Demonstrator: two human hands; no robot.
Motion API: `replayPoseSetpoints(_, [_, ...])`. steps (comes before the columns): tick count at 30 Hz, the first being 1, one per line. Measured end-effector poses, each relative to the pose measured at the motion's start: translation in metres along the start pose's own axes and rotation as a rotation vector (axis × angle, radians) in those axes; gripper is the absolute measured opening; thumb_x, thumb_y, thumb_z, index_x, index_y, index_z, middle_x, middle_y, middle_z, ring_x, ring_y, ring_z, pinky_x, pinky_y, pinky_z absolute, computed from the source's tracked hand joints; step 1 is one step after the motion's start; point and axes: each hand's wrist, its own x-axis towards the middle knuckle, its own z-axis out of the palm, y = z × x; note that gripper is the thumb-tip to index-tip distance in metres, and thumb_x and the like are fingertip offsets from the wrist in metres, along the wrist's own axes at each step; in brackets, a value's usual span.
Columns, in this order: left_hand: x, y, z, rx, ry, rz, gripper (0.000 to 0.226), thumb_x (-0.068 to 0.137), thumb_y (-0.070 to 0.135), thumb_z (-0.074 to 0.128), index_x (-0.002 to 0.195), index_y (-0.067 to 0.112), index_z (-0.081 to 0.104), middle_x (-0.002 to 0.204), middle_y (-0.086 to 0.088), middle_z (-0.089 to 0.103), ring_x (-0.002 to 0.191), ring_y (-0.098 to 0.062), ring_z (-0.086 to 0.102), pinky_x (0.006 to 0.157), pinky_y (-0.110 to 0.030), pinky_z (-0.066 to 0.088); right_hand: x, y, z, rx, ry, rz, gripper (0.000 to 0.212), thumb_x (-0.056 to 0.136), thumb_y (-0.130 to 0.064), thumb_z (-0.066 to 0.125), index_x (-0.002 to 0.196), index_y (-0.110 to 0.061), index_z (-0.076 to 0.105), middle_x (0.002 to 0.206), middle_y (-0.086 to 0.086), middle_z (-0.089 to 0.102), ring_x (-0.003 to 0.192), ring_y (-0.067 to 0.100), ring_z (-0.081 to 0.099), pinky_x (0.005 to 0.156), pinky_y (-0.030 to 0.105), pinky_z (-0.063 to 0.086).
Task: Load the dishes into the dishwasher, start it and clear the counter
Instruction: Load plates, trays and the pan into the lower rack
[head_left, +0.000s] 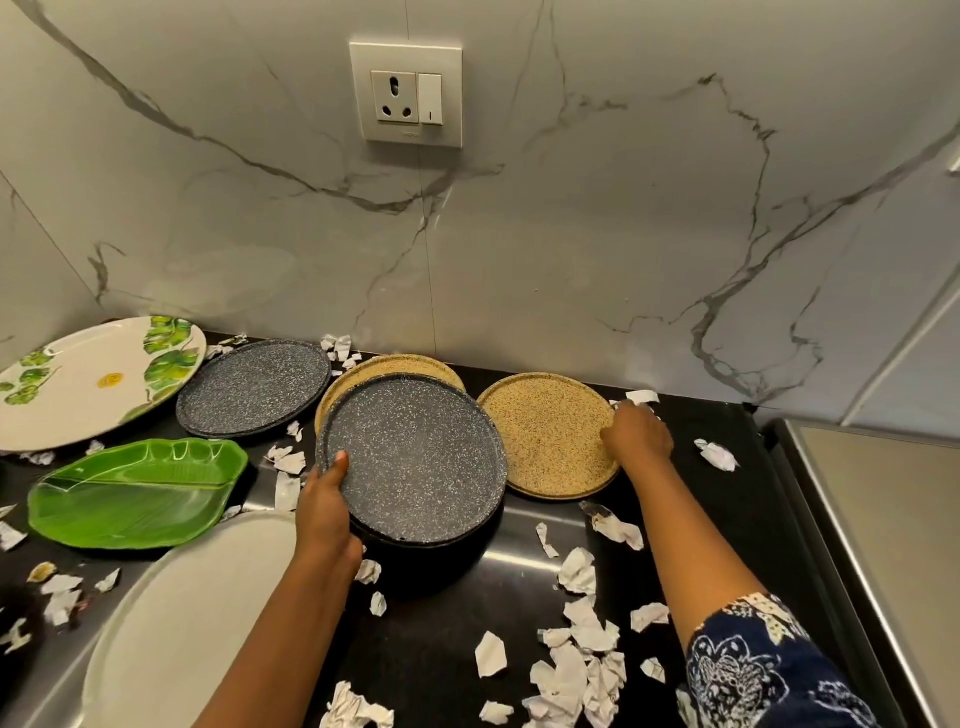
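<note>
My left hand (326, 512) grips the left rim of a dark speckled plate (415, 457), lifted above the black counter (441, 639), with at least one more dark plate stacked under it. Behind it lies a tan speckled plate (395, 366), mostly hidden. My right hand (636, 434) rests on the right rim of another tan speckled plate (548, 434) lying flat on the counter; whether the fingers hold it is unclear. Another dark speckled plate (252, 387) lies further left.
A white leaf-print platter (78, 384), a green leaf-shaped dish (135, 496) and a plain white oval platter (182, 623) lie at the left. Crumpled paper scraps (576, 649) litter the counter. A steel surface (883, 519) adjoins at the right. The marble wall has a socket (406, 94).
</note>
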Motion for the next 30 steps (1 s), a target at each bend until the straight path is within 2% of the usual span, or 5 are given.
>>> replayPoseSetpoints(5, [-0.003,0.006,0.000,-0.017,0.040,0.099,0.011,0.098,0.016,0.048,0.104,0.018,0.057,0.098,-0.004,0.063,0.089,-0.022,0.060,0.084,-0.042,0.048,0.032,-0.029,-0.008,-0.089,-0.051,-0.374,0.070,0.083,-0.045,0.065,0.136,-0.007,0.039,0.138,0.014,0.043,0.127,0.031,0.039,0.100,0.042,0.039])
replayPoseSetpoints(10, [0.004,0.009,-0.005,-0.010,0.054,0.128,0.011,0.098,0.016,0.048,0.097,0.023,0.057,0.096,0.000,0.064,0.084,-0.015,0.061,0.075,-0.036,0.049,0.054,-0.051,-0.003,-0.123,-0.348,-0.350,0.116,0.058,-0.065,0.075,0.143,-0.005,0.025,0.147,0.016,0.032,0.132,0.034,0.035,0.108,0.044,0.035])
replayPoseSetpoints(14, [0.010,0.005,-0.009,-0.019,0.053,0.120,0.015,0.098,0.017,0.048,0.108,0.020,0.058,0.099,0.000,0.065,0.087,-0.017,0.062,0.076,-0.039,0.049,0.062,-0.062,0.011,-0.213,-0.262,-0.311,0.121,0.050,-0.066,0.079,0.142,-0.008,0.026,0.143,0.016,0.032,0.132,0.034,0.031,0.109,0.043,0.033])
replayPoseSetpoints(21, [0.003,0.004,-0.007,-0.025,0.055,0.133,0.011,0.098,0.017,0.048,0.098,0.021,0.058,0.100,-0.002,0.064,0.088,-0.018,0.062,0.078,-0.040,0.049,0.063,-0.062,-0.007,-0.122,-0.217,-0.245,0.117,0.052,-0.064,0.080,0.142,-0.011,0.027,0.141,0.017,0.031,0.131,0.035,0.029,0.107,0.042,0.032])
replayPoseSetpoints(30, [-0.053,0.038,-0.007,0.095,-0.077,0.422,0.014,0.099,0.018,0.047,0.108,0.022,0.057,0.098,0.003,0.064,0.093,-0.018,0.060,0.085,-0.036,0.049,-0.023,-0.069,-0.104,0.170,-0.062,-0.455,0.050,0.084,-0.041,0.066,0.119,-0.010,0.049,0.118,0.011,0.058,0.106,0.027,0.055,0.088,0.039,0.048])
